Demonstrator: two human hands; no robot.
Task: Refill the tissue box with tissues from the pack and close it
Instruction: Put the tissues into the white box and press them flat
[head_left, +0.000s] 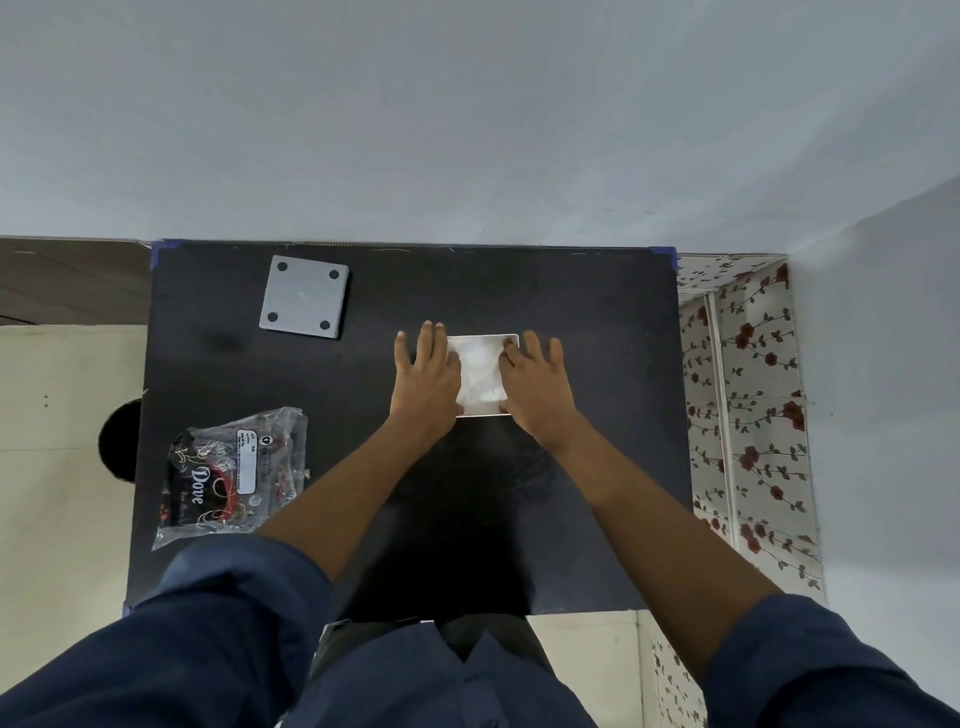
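Observation:
The white tissue box (480, 338) sits open-topped at the middle of the black table (597, 364), with white tissues (479, 376) filling it. My left hand (427, 376) lies flat over the box's left side, fingers spread. On the right side my right hand (535, 387) also presses down flat, fingertips on the tissues. The grey square lid (304, 296), with a dark dot at each corner, lies apart at the table's back left. The plastic tissue pack (231, 478), black and red with "Dove" lettering, lies crumpled near the front left.
A pale wall rises just behind the table. A floral-patterned cabinet (748, 415) stands against the table's right edge. A dark round object (120, 441) pokes out past the left edge above the cream floor.

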